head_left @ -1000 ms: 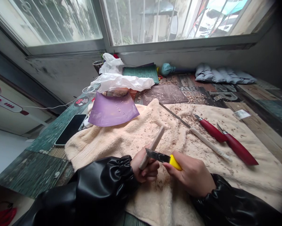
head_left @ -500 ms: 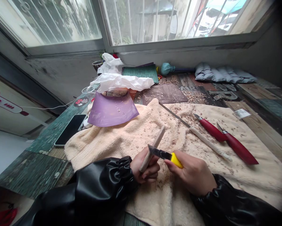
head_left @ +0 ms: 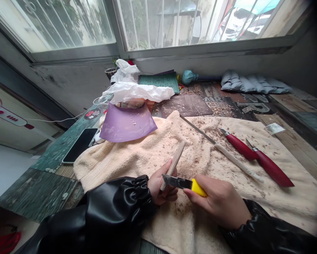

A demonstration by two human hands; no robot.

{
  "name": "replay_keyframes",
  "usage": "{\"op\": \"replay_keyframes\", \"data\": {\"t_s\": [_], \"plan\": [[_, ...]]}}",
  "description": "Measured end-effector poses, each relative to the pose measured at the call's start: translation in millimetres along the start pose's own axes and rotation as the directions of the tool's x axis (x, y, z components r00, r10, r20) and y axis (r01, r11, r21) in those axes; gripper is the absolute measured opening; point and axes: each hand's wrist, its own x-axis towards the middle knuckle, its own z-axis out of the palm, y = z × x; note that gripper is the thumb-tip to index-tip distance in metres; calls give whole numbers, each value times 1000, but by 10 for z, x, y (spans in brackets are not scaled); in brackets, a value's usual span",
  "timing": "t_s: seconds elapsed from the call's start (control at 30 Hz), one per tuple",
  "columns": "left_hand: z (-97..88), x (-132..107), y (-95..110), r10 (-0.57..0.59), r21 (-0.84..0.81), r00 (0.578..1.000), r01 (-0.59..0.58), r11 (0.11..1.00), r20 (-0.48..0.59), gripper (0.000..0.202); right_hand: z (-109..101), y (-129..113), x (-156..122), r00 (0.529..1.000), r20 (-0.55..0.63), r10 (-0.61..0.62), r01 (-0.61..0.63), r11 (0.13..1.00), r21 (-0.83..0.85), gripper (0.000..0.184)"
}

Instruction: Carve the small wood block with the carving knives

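My left hand [head_left: 161, 185] is closed round the lower end of a pale wooden stick [head_left: 175, 159] that points up and away over the beige towel [head_left: 153, 151]. A yellow-handled knife [head_left: 183, 183] is gripped in my right hand [head_left: 222, 204], its dark blade lying against the stick just above my left fingers. Both arms wear shiny black sleeves. Wood shavings lie scattered on the towel round the hands.
Two red-handled knives [head_left: 256, 157] and a thin white rod [head_left: 236, 161] lie on the towel to the right. A purple sheet [head_left: 126, 123], a phone [head_left: 80, 144], white plastic bags [head_left: 137, 91] and a grey cushion [head_left: 253, 84] sit farther back under the window.
The blade rose along the stick half a second ago, then came back down to near my left fingers. The stick stays held at about the same tilt.
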Motion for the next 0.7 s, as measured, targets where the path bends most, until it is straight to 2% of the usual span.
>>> {"op": "replay_keyframes", "data": {"t_s": [0.13, 0.33, 0.7], "plan": [[-20, -4, -5, -26, 3, 1000, 26, 1000, 4, 53, -6, 80, -10, 999, -7, 46, -46, 998, -39, 40], [-19, 4, -9, -11, -23, 1000, 11, 1000, 19, 52, 2, 6, -6, 1000, 7, 9, -9, 1000, 0, 42], [-30, 6, 6, -17, -13, 999, 18, 1000, 31, 53, 10, 14, 10, 1000, -16, 13, -14, 999, -50, 44]]}}
